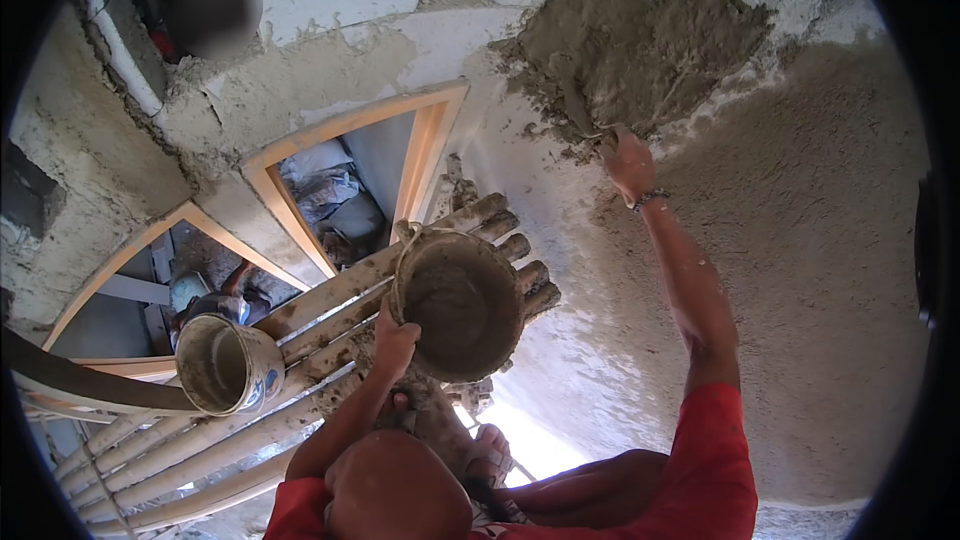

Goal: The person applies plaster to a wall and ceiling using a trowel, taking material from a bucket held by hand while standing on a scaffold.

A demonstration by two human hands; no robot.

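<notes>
"Above the row of poles [330, 293], what does the person have?"

"1 round bucket [455, 248], with wet mortar [450, 310] inside. The left hand [397, 343] clutches its left side, thumb showing, the other fingers mostly hidden."

"And the right hand [628, 165]?"

"Stretched up toward the wall [820, 240], fingers clenched round the handle of a trowel [574, 105]. The blade lies at the lower left of a dark mortar patch [650, 60]. A bracelet [652, 200] circles that wrist."

"Farther out?"

"To the left, a 2nd bucket [262, 370], pale and smeared, sits by the poles. Beyond are 2 wooden frames [350, 127]; another person [215, 305] shows through the left frame, partly hidden by that bucket."
</notes>
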